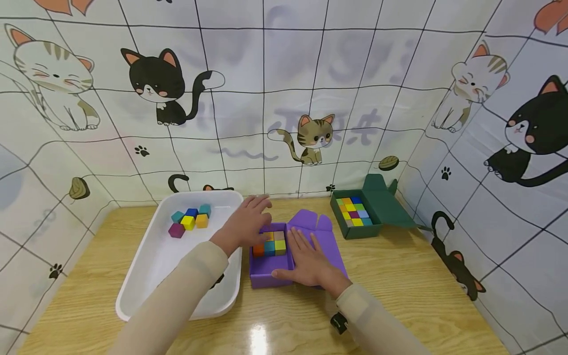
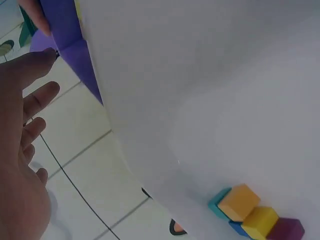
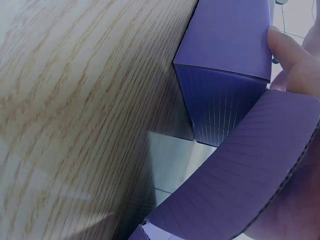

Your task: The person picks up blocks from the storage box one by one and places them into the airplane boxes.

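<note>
Two bare hands in beige sleeves work at an open purple cardboard box (image 1: 270, 282), which sits on a light wood-grained table (image 1: 399, 296) just right of a white rectangular plastic tray (image 1: 155, 261). The left hand (image 1: 246, 220) is over the box's far left corner, its fingers spread apart and lightly bent, pinching nothing; its thumb is beside the small coloured cubes (image 1: 269, 248) in the box, though whether it touches them I cannot tell. The right hand (image 1: 306, 259) lies with long, straight fingers along the hinge side of the purple lid (image 1: 326, 246), which is folded out to the right, and its thumb reaches out over the box's right wall; it grips nothing. The cubes in the box, among them orange, blue, yellow-green and tan ones, fill its far part, while purple floor shows in the near part. In the tray's far part, six loose cubes (image 1: 188, 223) cluster together: two teal, one blue, one yellow, one orange and one magenta. Farther back to the right stands a dark green cardboard box (image 1: 361, 231), lid opened rightward, with rows of many-coloured cubes (image 1: 353, 214) inside.
</note>
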Available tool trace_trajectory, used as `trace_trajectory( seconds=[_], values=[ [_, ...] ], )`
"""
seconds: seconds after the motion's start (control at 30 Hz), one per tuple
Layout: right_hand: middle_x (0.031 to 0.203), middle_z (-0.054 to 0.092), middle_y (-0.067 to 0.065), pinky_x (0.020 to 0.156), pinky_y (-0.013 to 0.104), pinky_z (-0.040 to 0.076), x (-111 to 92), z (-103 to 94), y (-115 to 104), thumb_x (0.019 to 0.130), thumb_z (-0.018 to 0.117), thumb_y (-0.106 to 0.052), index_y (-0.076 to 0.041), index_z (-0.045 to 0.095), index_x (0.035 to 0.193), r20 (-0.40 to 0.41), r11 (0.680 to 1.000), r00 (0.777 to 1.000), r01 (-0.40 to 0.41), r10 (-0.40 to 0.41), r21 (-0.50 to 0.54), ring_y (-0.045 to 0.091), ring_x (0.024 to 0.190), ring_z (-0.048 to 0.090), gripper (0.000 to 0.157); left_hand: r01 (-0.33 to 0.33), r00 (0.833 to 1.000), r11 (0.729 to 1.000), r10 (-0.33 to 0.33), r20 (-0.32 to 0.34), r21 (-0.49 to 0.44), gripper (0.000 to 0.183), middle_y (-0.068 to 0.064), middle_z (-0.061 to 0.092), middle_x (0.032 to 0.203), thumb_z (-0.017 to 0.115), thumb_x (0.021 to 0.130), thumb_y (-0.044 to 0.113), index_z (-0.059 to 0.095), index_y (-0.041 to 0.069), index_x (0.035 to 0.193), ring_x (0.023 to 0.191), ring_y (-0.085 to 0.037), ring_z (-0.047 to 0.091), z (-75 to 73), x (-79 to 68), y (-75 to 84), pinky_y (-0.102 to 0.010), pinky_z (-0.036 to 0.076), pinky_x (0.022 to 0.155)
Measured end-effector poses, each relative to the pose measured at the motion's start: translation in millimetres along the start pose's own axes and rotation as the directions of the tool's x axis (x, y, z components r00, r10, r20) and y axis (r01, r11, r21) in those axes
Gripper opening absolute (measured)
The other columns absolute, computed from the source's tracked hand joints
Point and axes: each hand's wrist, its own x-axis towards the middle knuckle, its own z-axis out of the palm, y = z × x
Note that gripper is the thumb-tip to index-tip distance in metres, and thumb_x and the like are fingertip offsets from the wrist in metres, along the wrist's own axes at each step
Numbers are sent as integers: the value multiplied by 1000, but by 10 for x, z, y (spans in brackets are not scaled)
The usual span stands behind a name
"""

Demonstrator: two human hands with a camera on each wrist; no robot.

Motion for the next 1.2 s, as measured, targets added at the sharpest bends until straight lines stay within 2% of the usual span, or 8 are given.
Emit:
trace_trajectory(
  seconds=[0.17,0.37,0.47,0.63,0.7,0.9,1.2],
  values=[
    [165,5,10,123,55,-1,-10,-3,2,82,51,-77,-8,6,157,-6,1000,1000,0,0,14,28,154,6,112,86,996,996,-85,-36,14,28,-8,49,141,73,82,40,68,19,99,148,-31,24,-128,-266,-369,-53,19,122],
    [165,5,12,123,57,0,-26,6,19,82,51,-76,-6,6,157,-11,1000,1000,15,-14,22,30,154,6,112,185,980,982,-181,-82,44,24,-15,52,135,79,78,29,68,13,93,143,-38,30,-108,-719,-836,-55,26,117],
    [165,5,12,123,57,0,-29,13,22,82,52,-75,-6,6,157,-10,1000,1000,14,-14,24,30,154,7,111,281,958,960,-280,-61,16,22,-18,52,134,79,78,23,70,11,94,143,-41,28,-87,-934,-1013,-58,24,117],
    [165,4,11,123,56,-1,-25,7,12,83,52,-75,-7,4,157,-6,1000,1000,10,-10,24,29,154,5,111,429,903,903,-429,-11,14,26,-22,49,136,76,79,18,73,9,102,141,-45,23,-47,-1190,-1228,-63,19,117],
    [165,3,11,123,56,-2,-21,4,10,83,52,-75,-7,3,157,-5,1000,1000,10,-10,29,28,154,4,112,452,892,891,-453,3,38,26,-24,49,135,77,78,17,73,8,103,140,-46,24,-22,-1254,-1281,-64,18,117],
    [165,2,10,123,55,-3,-5,21,26,82,50,-77,-8,2,157,-9,999,1000,12,-11,30,27,154,3,113,470,879,879,-474,49,83,26,-27,48,136,79,77,16,73,7,100,140,-49,24,121,-1336,-1358,-65,17,117],
    [166,1,8,124,53,-4,-5,29,32,82,49,-78,-9,1,157,2,1000,1000,0,0,22,26,154,2,113,479,871,872,-487,70,100,28,-29,44,139,76,78,14,73,7,105,141,-49,20,231,-1341,-1404,-66,17,116]
  ],
)
